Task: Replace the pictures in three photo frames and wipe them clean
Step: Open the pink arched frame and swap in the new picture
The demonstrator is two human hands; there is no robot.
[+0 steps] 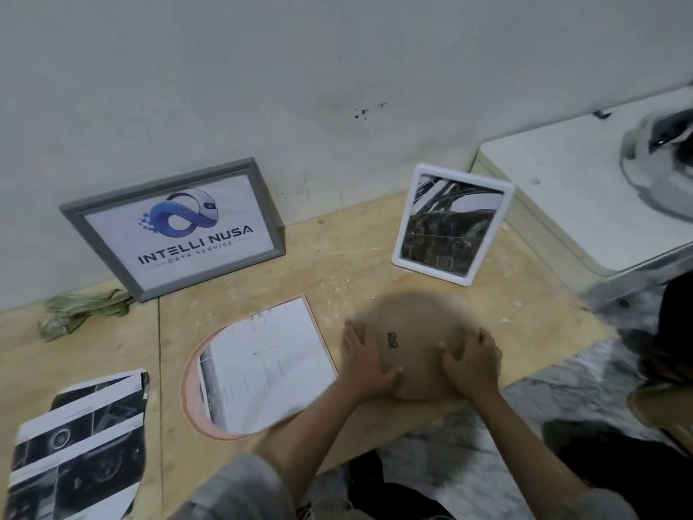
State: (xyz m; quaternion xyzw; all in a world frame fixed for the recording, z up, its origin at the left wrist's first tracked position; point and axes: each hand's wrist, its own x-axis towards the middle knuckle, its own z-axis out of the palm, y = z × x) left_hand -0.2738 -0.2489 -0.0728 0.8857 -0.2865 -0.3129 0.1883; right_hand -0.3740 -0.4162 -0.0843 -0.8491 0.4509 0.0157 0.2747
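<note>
A brown backing board (416,332) with a small black hanger lies on the plywood board, blurred. My left hand (365,356) rests flat on its left side and my right hand (470,364) presses its right side. To the left lies an arch-shaped pink frame (191,388) with a white printed sheet (270,364) on it. A grey frame (172,227) with a logo picture leans on the wall. A white frame (452,223) with a dark picture stands further right. A dark cut-out picture (78,444) lies at the front left.
A crumpled green cloth (82,309) lies by the wall at the left. A white cabinet (585,204) with a helmet-like white object (663,159) stands at the right. The plywood board (337,257) ends near my arms, with patterned floor beyond. A dark-clothed person (671,350) sits at the right edge.
</note>
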